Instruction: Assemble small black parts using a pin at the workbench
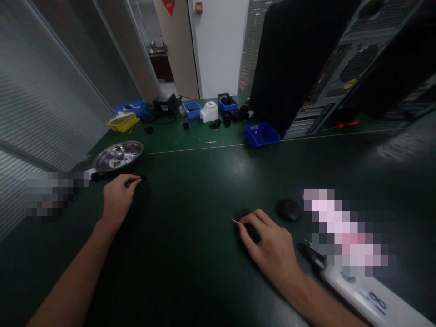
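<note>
My left hand (118,197) is closed in a pinch at the left, just in front of a steel bowl (137,152). Between its thumb and fingertips sticks out a small black piece (143,178), too small to name. Right of the middle, my right hand (269,240) is closed low over the green tabletop (184,227). A thin tool with a slim metal tip (233,220) pokes out past its thumb and forefinger, pointing left. The rest of that tool is hidden by the fingers, so its kind does not show. The two hands are well apart.
White scraps lie in the bowl. A blue bin (262,136), a white plastic housing (209,112) and a yellow tray (123,122) stand farther back. Computer towers (306,68) rise at the back right. A black rounded object (290,210) and a white device marked i8 (371,295) lie rightward.
</note>
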`<state>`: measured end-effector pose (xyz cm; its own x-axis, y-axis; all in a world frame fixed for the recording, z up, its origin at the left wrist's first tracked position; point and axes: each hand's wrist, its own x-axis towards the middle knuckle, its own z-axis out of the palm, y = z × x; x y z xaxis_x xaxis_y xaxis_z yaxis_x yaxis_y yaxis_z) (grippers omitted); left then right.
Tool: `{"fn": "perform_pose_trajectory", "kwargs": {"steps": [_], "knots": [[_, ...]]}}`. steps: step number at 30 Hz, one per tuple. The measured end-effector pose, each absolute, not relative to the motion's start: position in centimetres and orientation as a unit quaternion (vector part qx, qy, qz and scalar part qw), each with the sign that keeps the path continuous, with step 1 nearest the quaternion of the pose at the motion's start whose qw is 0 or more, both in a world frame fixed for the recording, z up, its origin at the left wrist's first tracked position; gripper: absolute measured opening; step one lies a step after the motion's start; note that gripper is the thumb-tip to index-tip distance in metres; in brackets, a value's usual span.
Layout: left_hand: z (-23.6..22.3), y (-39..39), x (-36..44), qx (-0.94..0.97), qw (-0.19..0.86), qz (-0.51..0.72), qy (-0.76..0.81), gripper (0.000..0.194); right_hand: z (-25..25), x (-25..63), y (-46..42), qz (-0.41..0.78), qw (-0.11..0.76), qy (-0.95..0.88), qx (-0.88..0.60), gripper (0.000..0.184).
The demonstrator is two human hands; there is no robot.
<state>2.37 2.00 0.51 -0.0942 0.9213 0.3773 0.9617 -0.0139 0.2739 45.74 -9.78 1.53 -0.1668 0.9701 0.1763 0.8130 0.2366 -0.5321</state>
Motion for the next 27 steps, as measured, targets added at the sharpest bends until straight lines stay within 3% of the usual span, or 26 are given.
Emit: {"fn": "perform_pose_trajectory", "kwargs": {"steps": [8, 12, 17, 27], "knots": [[2.4, 1.8, 4.2, -0.674, 0.014, -0.210, -0.708, 0.030, 1.5, 45.7, -9.9, 0.171, 0.242, -0.742, -0.601, 0.022], [4.5, -1.0, 12.5, -0.736, -0.095, -0.274, -0.612, 0.020, 1.6, 45.6, -9.9, 0.174, 0.240, -0.743, -0.600, 0.021], [2.4, -5.8, 21.9, -0.831, -0.236, -0.254, -0.434, 0.012, 1.7, 45.5, -10.1, 0.179, 0.256, -0.739, -0.598, 0.020], [0.8, -6.8, 22.6, -0.828, -0.274, -0.282, -0.399, 0.018, 1.6, 45.4, -10.1, 0.174, 0.241, -0.758, -0.581, 0.017]]}}
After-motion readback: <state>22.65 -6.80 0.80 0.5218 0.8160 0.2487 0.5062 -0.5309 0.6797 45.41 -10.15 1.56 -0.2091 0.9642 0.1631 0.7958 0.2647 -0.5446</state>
